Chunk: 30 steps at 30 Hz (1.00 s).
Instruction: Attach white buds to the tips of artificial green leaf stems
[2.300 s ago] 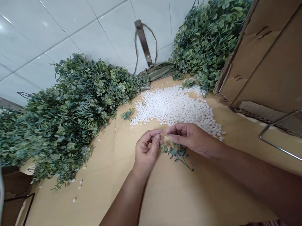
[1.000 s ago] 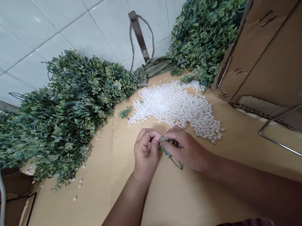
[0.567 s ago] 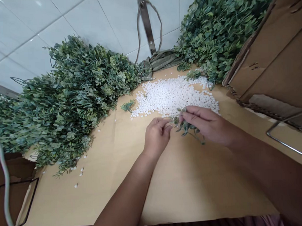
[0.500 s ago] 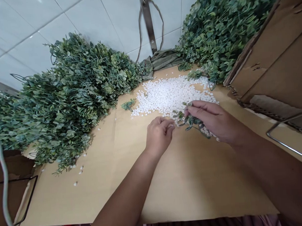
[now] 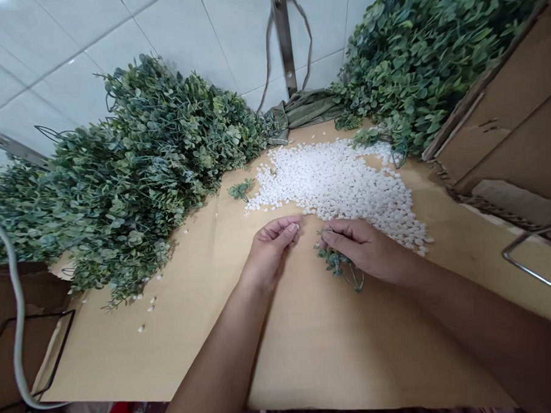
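Observation:
My right hand (image 5: pixel 371 248) pinches a small sprig of artificial green leaves (image 5: pixel 336 261), its looped stem hanging below the fingers. Just to the left, my left hand (image 5: pixel 275 246) is closed in a pinch; a bit of a small white piece shows at the fingertips. The two hands are a short gap apart, over the near edge of a spread of small white pieces (image 5: pixel 329 174). Beyond my left hand, a loose leaf sprig (image 5: pixel 240 188) lies at the left edge of that spread.
A big heap of artificial greenery (image 5: pixel 141 176) covers the left side. More greenery (image 5: pixel 415 60) rises at the back right beside a cardboard box (image 5: pixel 509 117). A dark green cloth (image 5: pixel 312 107) lies against the tiled wall. Several white pieces are scattered on the tan board (image 5: pixel 172 345).
Both hands have come slightly nearer to me. My right hand has moved off the white pieces with the leaf sprig turned downward. My left hand has rotated, its fingertips now facing right.

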Each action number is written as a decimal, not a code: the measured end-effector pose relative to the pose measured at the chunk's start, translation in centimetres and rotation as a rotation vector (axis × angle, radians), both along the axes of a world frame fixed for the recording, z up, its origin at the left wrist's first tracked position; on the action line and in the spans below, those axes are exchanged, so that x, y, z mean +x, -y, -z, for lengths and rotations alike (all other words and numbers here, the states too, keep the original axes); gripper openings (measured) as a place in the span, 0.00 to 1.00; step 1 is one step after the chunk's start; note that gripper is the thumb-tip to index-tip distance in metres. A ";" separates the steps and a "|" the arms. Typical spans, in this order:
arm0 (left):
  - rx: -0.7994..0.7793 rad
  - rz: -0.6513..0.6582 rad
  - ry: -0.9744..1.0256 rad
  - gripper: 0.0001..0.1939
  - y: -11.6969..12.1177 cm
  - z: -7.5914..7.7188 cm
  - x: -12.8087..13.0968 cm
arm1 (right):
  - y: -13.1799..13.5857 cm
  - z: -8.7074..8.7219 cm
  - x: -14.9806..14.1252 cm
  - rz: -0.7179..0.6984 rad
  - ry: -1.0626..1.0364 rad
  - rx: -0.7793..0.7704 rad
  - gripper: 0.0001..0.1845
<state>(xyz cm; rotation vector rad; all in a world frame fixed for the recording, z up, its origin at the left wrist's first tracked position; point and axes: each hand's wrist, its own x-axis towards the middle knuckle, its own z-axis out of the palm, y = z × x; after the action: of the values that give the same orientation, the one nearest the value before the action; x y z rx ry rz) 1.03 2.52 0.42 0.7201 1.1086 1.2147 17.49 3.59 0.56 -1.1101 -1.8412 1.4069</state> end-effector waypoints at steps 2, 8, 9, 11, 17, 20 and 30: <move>-0.030 0.071 0.085 0.12 0.3 -0.1 0.1 | 0.0 0.3 -0.2 -0.020 0.000 0.018 0.15; -0.113 0.201 0.219 0.11 0.4 0.2 0.9 | -0.1 0.4 -0.5 -0.014 -0.006 0.093 0.14; -0.129 0.189 0.233 0.11 0.3 0.3 0.9 | -0.1 0.4 -0.6 -0.003 -0.001 0.115 0.14; -0.156 0.171 0.250 0.12 0.3 0.3 0.8 | -0.1 0.5 -0.7 0.008 -0.003 0.160 0.14; -0.161 0.147 0.199 0.11 0.3 0.3 0.8 | -0.2 0.8 -0.7 0.017 0.042 0.249 0.14; -0.145 0.129 0.182 0.11 0.3 0.2 0.9 | -0.2 1.0 -0.5 0.031 0.080 0.273 0.14; -0.173 0.125 0.167 0.09 0.3 0.2 0.9 | -0.1 1.2 -0.6 0.053 0.069 0.392 0.12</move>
<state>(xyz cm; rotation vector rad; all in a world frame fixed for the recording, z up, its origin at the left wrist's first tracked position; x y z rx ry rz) 1.91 2.25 0.22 0.5380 1.0014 1.0390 16.88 3.71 -0.66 -1.0045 -2.0085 0.9319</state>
